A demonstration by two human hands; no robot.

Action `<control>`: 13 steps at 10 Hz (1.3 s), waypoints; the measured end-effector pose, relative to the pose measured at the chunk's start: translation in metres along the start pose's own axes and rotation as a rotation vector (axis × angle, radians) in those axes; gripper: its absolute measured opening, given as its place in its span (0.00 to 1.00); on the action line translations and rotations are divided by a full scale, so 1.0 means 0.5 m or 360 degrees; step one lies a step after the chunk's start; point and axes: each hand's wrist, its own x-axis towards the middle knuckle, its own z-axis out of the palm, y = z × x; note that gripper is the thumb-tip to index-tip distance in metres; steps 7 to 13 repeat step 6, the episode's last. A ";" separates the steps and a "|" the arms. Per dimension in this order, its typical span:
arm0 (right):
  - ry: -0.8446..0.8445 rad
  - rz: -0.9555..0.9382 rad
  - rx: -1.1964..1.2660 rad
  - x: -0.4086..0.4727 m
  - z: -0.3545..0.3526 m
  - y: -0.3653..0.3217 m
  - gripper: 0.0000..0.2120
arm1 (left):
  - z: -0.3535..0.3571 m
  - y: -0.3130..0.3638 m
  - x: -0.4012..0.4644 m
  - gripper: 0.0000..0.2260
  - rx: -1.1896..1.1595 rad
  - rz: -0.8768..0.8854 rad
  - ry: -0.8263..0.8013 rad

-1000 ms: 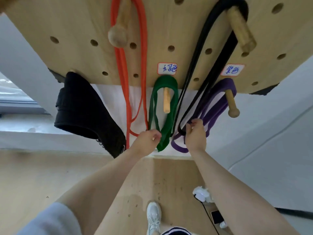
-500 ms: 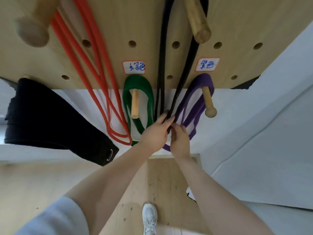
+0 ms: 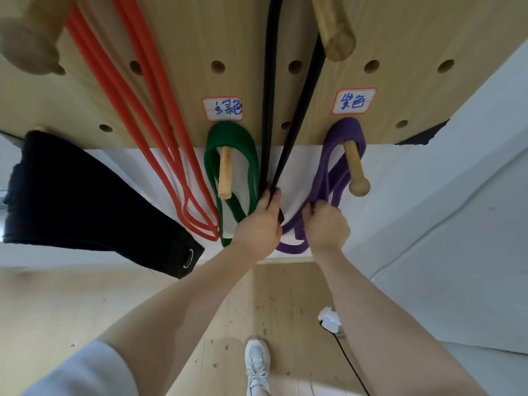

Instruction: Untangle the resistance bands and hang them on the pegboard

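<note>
Pegboard: pale wood, round holes.
Black fabric: matte, draped at lower left edge.
Orange band: thin, doubled loops.
Green band: flat, on plain peg.
Black band: long, taut; left hand fingers curled round bottom.
Purple band: flat, on knobbed peg; right hand pinches lower loop.
</note>
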 end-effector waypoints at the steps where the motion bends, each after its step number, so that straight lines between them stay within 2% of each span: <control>1: -0.0018 -0.0109 -0.0103 -0.002 -0.022 0.029 0.15 | 0.038 0.035 0.026 0.32 -0.0020 -0.0003 -0.0071; 2: -0.0112 -0.0167 0.0031 0.002 -0.013 0.019 0.14 | 0.059 0.070 0.051 0.34 -0.0148 0.0048 -0.0149; 3: -0.0277 -0.0206 0.0246 0.005 0.000 0.019 0.10 | 0.067 0.070 0.054 0.34 -0.0239 -0.0021 -0.0104; 4: -0.0396 -0.0297 0.0264 -0.005 -0.008 0.029 0.13 | 0.064 0.044 0.033 0.31 -0.0282 0.0020 -0.0089; 5: -0.0307 -0.0323 0.0095 -0.041 -0.028 0.028 0.18 | 0.057 0.021 -0.003 0.29 -0.0392 0.0072 -0.0141; 6: -0.0354 -0.0268 0.0201 -0.083 -0.049 0.014 0.18 | 0.031 0.004 -0.050 0.26 -0.0531 0.0153 -0.0242; 13: -0.0354 -0.0268 0.0201 -0.083 -0.049 0.014 0.18 | 0.031 0.004 -0.050 0.26 -0.0531 0.0153 -0.0242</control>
